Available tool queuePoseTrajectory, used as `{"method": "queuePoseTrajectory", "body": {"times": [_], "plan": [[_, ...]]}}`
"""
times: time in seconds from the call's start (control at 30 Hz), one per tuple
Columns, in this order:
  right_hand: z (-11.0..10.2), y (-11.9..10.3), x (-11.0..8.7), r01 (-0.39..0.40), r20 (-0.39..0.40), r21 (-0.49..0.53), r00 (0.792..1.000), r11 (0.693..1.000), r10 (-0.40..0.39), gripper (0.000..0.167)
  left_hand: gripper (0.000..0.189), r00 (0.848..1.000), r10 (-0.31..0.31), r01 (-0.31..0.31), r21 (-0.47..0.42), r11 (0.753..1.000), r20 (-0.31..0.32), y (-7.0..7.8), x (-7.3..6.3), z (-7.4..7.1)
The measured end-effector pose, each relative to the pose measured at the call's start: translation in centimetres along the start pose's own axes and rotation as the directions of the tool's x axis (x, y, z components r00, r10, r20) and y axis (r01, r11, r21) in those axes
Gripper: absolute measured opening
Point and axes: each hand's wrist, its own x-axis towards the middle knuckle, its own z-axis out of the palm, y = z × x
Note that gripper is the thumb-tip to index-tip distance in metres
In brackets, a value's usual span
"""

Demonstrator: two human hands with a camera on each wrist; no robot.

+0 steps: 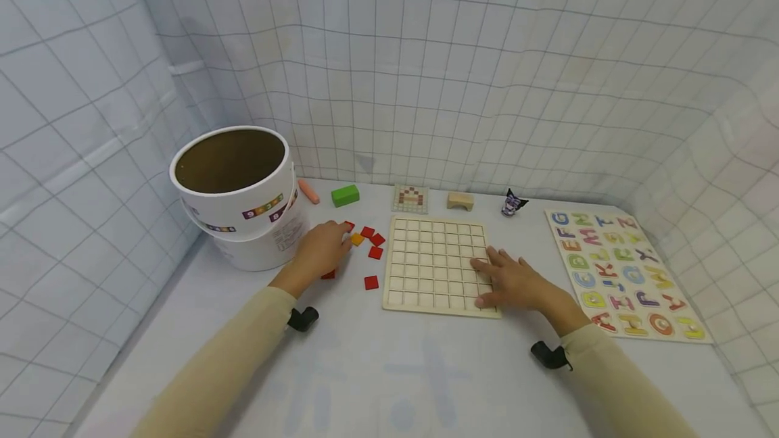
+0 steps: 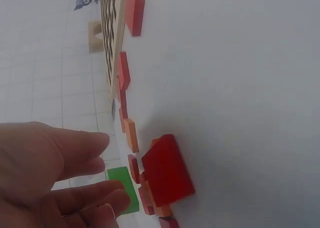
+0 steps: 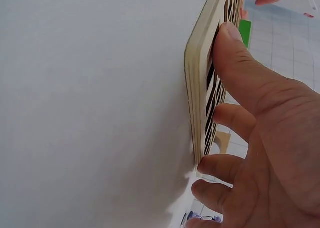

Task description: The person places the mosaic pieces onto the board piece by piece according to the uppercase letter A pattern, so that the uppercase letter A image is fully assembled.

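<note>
A pale wooden grid board [image 1: 435, 265] lies flat in front of me, with rows of square recesses. My right hand [image 1: 516, 284] rests on its right edge, thumb and fingertips on the grid with the fingers spread. Left of the board, several red square tiles [image 1: 375, 253] and an orange tile [image 1: 357, 239] lie scattered. Over this group hovers my left hand [image 1: 322, 249], and it covers part of it in the head view. In the left wrist view a gap shows between thumb and fingers, with nothing in it; a red tile [image 2: 167, 172] lies nearby on top of others.
A white bucket [image 1: 262, 242] stands at the back left. Along the back are an orange stick [image 1: 308, 192], a green block [image 1: 345, 195], a small patterned card [image 1: 410, 199], a wooden arch block [image 1: 460, 201] and a purple figurine [image 1: 513, 203]. At right lies an alphabet board [image 1: 648, 268].
</note>
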Motion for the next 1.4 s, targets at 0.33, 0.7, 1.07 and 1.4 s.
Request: {"method": "queuePoseTrajectory", "body": {"times": [0.33, 0.7, 1.07, 1.4], "plan": [[0.8, 0.0, -0.2, -0.023, 0.0, 0.051, 1.0, 0.998, 0.023, 0.093, 0.042, 0.984, -0.128, 0.143, -0.123, 0.982, 0.123, -1.4, 4.4, 0.1], [0.8, 0.0, -0.3, -0.014, -0.029, 0.069, 0.999, 0.998, 0.016, 0.092, 0.029, 0.994, -0.111, 0.112, -0.272, 0.956, 0.021, -2.7, 4.4, 1.2], [0.4, 0.0, -0.3, -0.022, -0.034, 0.082, 0.999, 0.996, 0.025, 0.09, 0.026, 0.998, -0.051, 0.055, -0.275, 0.96, 0.021, -2.6, 4.6, 1.3], [0.7, 0.3, -0.1, -0.026, -0.036, 0.09, 0.999, 0.996, 0.029, 0.091, 0.036, 0.993, -0.097, 0.04, -0.561, 0.827, -0.073, 0.3, 6.0, 1.0]]}}
